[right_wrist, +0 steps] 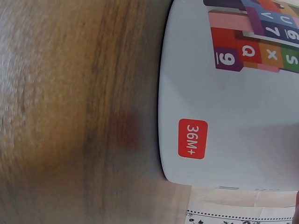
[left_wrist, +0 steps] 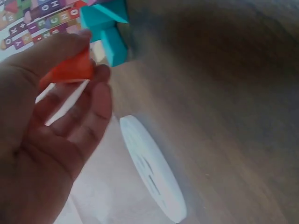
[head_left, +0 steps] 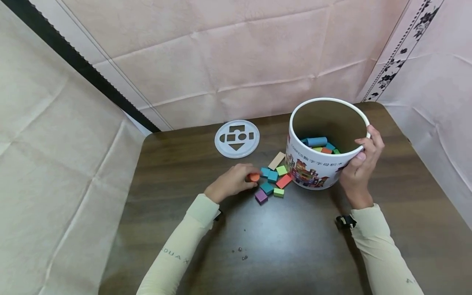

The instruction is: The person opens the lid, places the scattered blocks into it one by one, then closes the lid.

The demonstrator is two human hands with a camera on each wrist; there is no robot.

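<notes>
My left hand (head_left: pixel 234 181) pinches an orange-red block (left_wrist: pixel 72 69) between thumb and fingers, just left of a small group of blocks on the table. That group holds teal blocks (head_left: pixel 273 176), a purple block (head_left: pixel 261 197), a red block (head_left: pixel 284 181), light green blocks (head_left: pixel 278 192) and a plain wooden block (head_left: pixel 276 160). To their right a white printed bucket (head_left: pixel 313 169) leans slightly toward me, and more coloured blocks (head_left: pixel 317 141) lie inside. Fingers of my right hand (head_left: pixel 358 168) grip its rim on the right side. In the right wrist view the bucket's wall (right_wrist: pixel 233 102) hides most of that hand.
A round pale lid (head_left: pixel 243 151) with shaped cutouts lies behind the blocks, near the back edge of the brown table (head_left: pixel 177 164). Small droplets or crumbs (head_left: pixel 240 249) dot the tabletop in front. Pale cloth (head_left: pixel 221 61) hangs behind and on both sides.
</notes>
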